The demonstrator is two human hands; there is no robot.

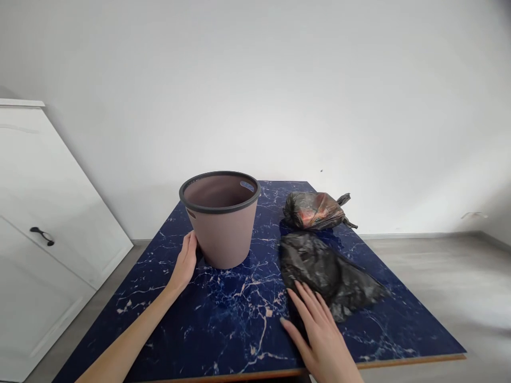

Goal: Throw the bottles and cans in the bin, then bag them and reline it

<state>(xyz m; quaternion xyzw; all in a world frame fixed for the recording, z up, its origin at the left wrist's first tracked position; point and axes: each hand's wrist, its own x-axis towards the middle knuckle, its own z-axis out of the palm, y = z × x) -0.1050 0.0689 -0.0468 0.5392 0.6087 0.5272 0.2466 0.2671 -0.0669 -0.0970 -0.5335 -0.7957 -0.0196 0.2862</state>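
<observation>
A brownish-mauve trash bin [225,234] with a dark rim stands upright on the blue marble-patterned table [223,330]. My left hand [187,261] lies against the bin's lower left side, its fingers stretched out and partly hidden behind the wall. On the right, an unfilled black plastic garbage bag [319,268] is spread loosely on the tabletop. The fingertips of my right hand [315,330] rest at the bag's near edge, the fingers extended and the thumb apart. The visible inner wall of the bin is bare; its bottom is hidden.
Beyond the loose bag sits a knotted, filled black bag [315,210] with reddish contents showing through. A white cabinet [48,213] with a dark handle stands to the left. The table's far end is close to a white wall [263,96].
</observation>
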